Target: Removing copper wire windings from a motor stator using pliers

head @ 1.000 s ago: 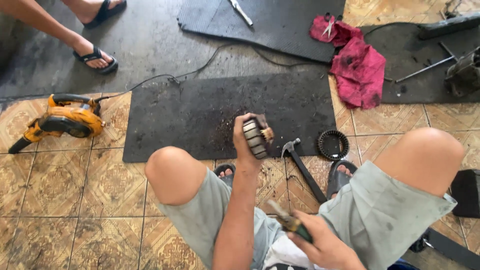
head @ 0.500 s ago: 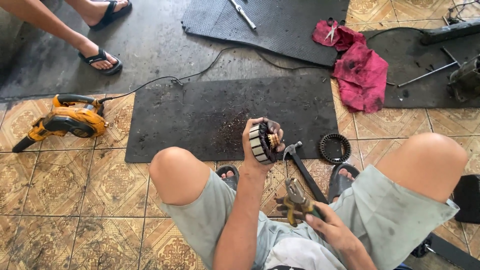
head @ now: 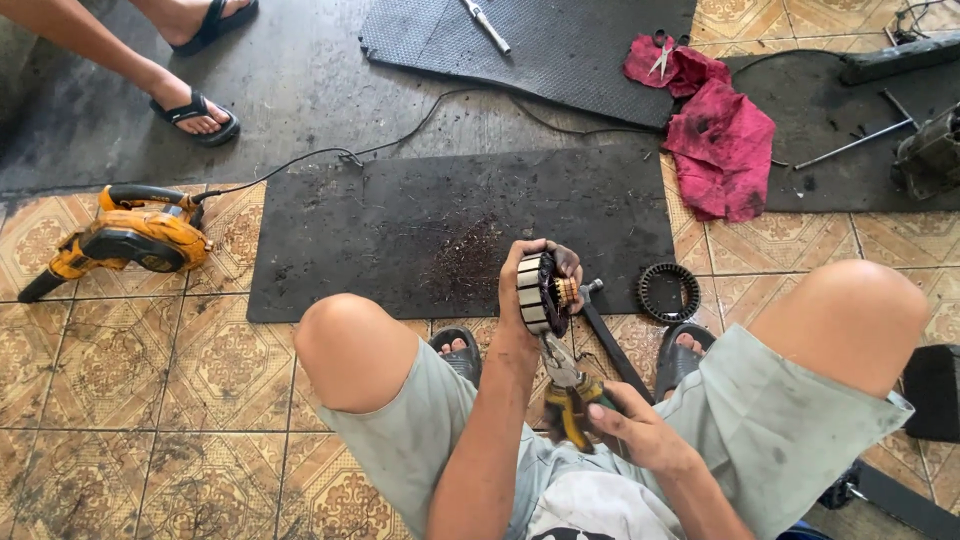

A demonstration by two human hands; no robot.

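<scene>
My left hand [head: 530, 275] grips a round motor stator [head: 541, 292] with copper windings, held upright between my knees above the black rubber mat [head: 400, 230]. My right hand [head: 640, 432] holds yellow-handled pliers [head: 568, 390], whose jaws point up and touch the underside of the stator. Both hands are close together over my lap. I sit low with grey shorts and sandals on a tiled floor.
A black toothed ring [head: 669, 292] and a hammer [head: 610, 335] lie right of the stator. A yellow blower [head: 125, 240] with a cable lies at the left. Red rags [head: 715, 125] with scissors, a second mat, metal rods and another person's sandalled feet [head: 195, 110] lie beyond.
My right hand has risen from my lap and brought the pliers up to the stator. My left hand has turned the stator and shifted it slightly to the right.
</scene>
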